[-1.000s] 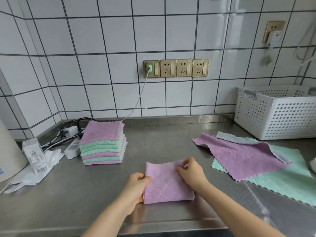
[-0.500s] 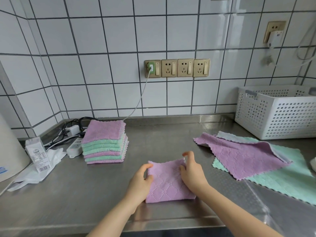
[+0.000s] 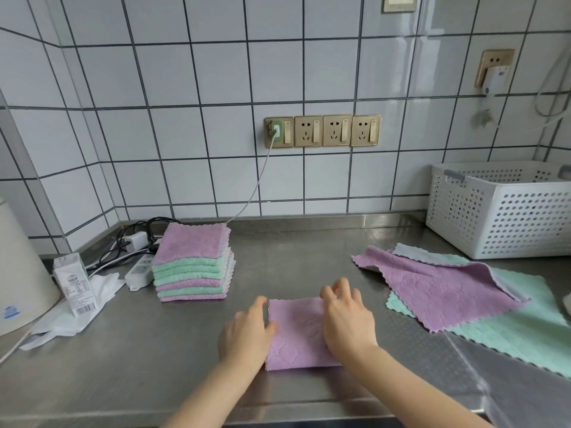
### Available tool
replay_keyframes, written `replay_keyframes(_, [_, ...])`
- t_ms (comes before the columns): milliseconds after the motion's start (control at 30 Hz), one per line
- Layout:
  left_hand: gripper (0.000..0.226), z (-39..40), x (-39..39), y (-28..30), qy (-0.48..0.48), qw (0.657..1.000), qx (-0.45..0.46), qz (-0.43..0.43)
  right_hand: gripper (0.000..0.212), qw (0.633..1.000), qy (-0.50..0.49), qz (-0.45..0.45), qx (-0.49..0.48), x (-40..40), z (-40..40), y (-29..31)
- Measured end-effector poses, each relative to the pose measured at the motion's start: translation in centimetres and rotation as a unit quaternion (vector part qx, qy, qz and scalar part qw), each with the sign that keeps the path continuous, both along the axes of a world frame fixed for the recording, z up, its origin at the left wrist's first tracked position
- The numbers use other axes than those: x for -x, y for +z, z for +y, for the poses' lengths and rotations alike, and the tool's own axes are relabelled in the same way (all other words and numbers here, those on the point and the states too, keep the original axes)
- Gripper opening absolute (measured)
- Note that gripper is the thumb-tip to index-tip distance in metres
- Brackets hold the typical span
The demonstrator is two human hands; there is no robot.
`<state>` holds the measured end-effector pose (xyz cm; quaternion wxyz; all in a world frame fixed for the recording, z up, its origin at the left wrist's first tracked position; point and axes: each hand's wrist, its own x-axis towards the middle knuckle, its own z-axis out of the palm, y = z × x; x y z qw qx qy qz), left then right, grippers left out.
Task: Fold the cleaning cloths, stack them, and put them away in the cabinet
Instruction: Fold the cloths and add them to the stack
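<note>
hands: left (image 3: 247, 330) and right (image 3: 347, 319) – both flat, fingers loose, pressing the folded cloth (image 3: 296, 335)
stack (image 3: 193, 267): back-left on surface (image 3: 309, 257) – untouched

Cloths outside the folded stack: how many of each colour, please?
Purple: 2, the folded purple cloth touched by the left hand and right hand, and the spread purple cloth.
Mint-green: 1, the spread mint-green cloth beneath it.
Total: 3.
The grey edges look like undersides.
</note>
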<state>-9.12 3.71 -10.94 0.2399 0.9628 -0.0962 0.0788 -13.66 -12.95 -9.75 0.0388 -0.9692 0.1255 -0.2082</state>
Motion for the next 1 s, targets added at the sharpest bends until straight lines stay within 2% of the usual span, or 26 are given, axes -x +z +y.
replay_keyframes(67, [0.04, -0.1, 0.6, -0.2, -0.075, 0.993, -0.03, -0.084, 0.02, 0.996, 0.075, -0.03, 0.04, 0.4, 1.0, -0.4])
replay_keyframes(133, [0.036, -0.2, 1.3, -0.9, -0.185, 0.975, -0.036, -0.118, 0.027, 0.986, 0.161, -0.01, 0.042, 0.8, 1.5, -1.6])
replay_keyframes(167, [0.034, -0.1, 1.4, -1.4, -0.208, 0.969, -0.045, -0.126, 0.029, 0.983, 0.181, 0.013, 0.021, 1.1, 1.5, -2.2])
replay_keyframes(233, [0.042, 0.5, 1.5, -2.1, -0.209, 0.971, -0.085, -0.084, 0.039, 0.98, 0.186, 0.072, -0.029, 1.7, 0.9, -3.0])
replay_keyframes(333, [0.08, 1.7, 1.6, -2.7, -0.199, 0.974, -0.111, -0.018, 0.076, 0.976, 0.164, 0.133, -0.046, 2.8, -1.2, -3.5])
replay_keyframes(400, [0.09, 2.4, 1.9, -2.6, -0.186, 0.976, -0.11, 0.025, 0.082, 0.976, 0.149, 0.154, -0.048, 3.8, -2.3, -3.4])
replay_keyframes(467, [0.088, 2.5, 2.2, -2.4, -0.165, 0.979, -0.112, 0.05, 0.084, 0.977, 0.135, 0.158, -0.041, 4.6, -3.0, -3.4])
replay_keyframes(533, [0.065, 2.1, 2.5, -1.9, -0.152, 0.978, -0.124, 0.069, 0.102, 0.978, 0.125, 0.164, -0.036, 5.0, -3.3, -3.5])
replay_keyframes(600, [0.05, 1.3, 3.1, -1.5, -0.155, 0.982, -0.072, 0.076, 0.11, 0.979, 0.116, 0.165, -0.032, 4.9, -3.4, -3.9])
replay_keyframes(667, [0.055, 0.5, 3.8, -0.5, -0.154, 0.981, 0.056, 0.107, 0.109, 0.98, 0.112, 0.16, -0.033, 4.8, -3.2, -4.1])
replay_keyframes(733, [0.063, -0.1, 3.8, 0.4, -0.115, 0.948, 0.247, 0.166, 0.098, 0.98, 0.112, 0.16, -0.031, 4.8, -3.1, -4.1])
replay_keyframes(767, [0.066, -0.3, 3.6, 1.0, -0.08, 0.91, 0.353, 0.2, 0.09, 0.98, 0.112, 0.162, -0.03, 4.8, -3.0, -4.0])
replay_keyframes(833, [0.067, -0.4, 2.6, 1.5, 0.004, 0.8, 0.537, 0.267, 0.086, 0.98, 0.107, 0.165, -0.034, 4.9, -2.9, -3.8])
replay_keyframes(867, [0.066, -0.5, 2.1, 1.6, 0.026, 0.746, 0.594, 0.3, 0.086, 0.979, 0.104, 0.168, -0.042, 4.8, -2.8, -3.7])
replay_keyframes(900, [0.066, -0.5, 2.0, 1.7, 0.032, 0.71, 0.623, 0.326, 0.087, 0.979, 0.103, 0.168, -0.054, 4.8, -2.8, -3.6])
replay_keyframes(933, [0.069, -0.5, 2.0, 1.8, 0.029, 0.696, 0.629, 0.345, 0.086, 0.98, 0.104, 0.157, -0.068, 4.7, -2.7, -3.4])
replay_keyframes(1000, [0.07, -0.4, 2.4, 1.7, 0.012, 0.711, 0.616, 0.338, 0.073, 0.979, 0.117, 0.112, -0.127, 4.5, -2.5, -3.1])
